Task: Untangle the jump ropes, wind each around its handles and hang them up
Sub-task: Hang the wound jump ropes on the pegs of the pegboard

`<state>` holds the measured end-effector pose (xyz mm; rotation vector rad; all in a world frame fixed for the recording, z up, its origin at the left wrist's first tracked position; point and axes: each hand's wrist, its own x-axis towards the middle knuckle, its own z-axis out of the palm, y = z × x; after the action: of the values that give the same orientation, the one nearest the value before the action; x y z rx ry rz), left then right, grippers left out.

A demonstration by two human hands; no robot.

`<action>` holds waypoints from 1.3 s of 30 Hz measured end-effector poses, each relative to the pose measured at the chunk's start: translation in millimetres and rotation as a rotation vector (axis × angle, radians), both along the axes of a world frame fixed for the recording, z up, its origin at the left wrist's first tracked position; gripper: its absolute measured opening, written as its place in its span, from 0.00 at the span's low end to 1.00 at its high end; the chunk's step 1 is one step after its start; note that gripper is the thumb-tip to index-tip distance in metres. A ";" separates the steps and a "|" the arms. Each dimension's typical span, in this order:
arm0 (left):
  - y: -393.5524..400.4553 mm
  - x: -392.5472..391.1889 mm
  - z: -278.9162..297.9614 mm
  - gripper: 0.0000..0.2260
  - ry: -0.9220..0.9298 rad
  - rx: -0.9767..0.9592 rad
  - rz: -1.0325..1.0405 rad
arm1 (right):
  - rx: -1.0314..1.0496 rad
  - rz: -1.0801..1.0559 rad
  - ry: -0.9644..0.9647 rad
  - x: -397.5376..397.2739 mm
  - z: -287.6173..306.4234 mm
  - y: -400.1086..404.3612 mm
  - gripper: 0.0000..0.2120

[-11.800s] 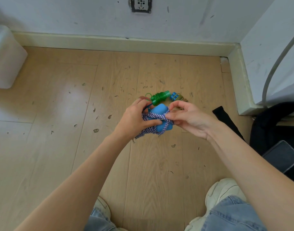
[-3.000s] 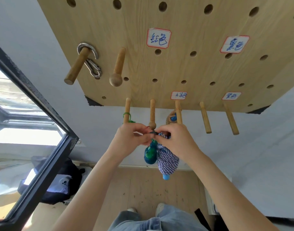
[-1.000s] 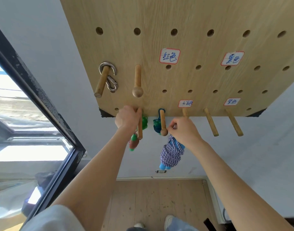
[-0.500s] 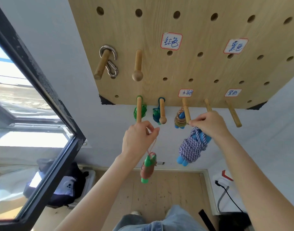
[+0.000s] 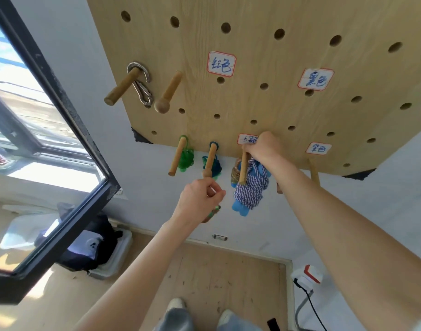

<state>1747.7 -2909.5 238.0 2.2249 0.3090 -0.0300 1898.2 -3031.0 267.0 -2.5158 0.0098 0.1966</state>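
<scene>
Against the wall, seen from the head camera, a wooden pegboard [image 5: 264,68] fills the upper frame, with handwritten labels stuck on it and wooden pegs jutting from its lower rows. The right hand [image 5: 264,149] is raised to the base of 1 peg [image 5: 243,169], fingers pinched at the top of the purple-and-white jump rope [image 5: 251,191], which is wound around its blue handles and dangles just beside that peg; whether its loop sits over the peg cannot be told. Behind the same peg a brownish rope bundle [image 5: 235,174] shows. The left hand [image 5: 200,199] is lower, fingers closed in a pinch on a thin cord, and a small wound rope with green and brown parts [image 5: 213,212] peeks out beneath it, mostly hidden by the hand. To the left, 2 pegs carry a green jump rope [image 5: 186,160] and a teal jump rope [image 5: 214,166], each hung by a loop. Higher up, a metal carabiner [image 5: 141,84] hangs on another peg. Below are the wooden floor [image 5: 216,278], the person's shoes, and a dark bag [image 5: 90,249] by the open window [image 5: 49,151].
</scene>
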 end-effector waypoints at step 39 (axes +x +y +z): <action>-100.9 51.5 -1.4 0.10 -0.082 0.216 -0.133 | 0.047 -0.013 -0.425 -100.6 -46.6 -86.9 0.08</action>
<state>1799.1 -3010.4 236.5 2.4509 0.1236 0.0247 1797.6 -3117.9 220.4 -2.4610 -0.1473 -0.3409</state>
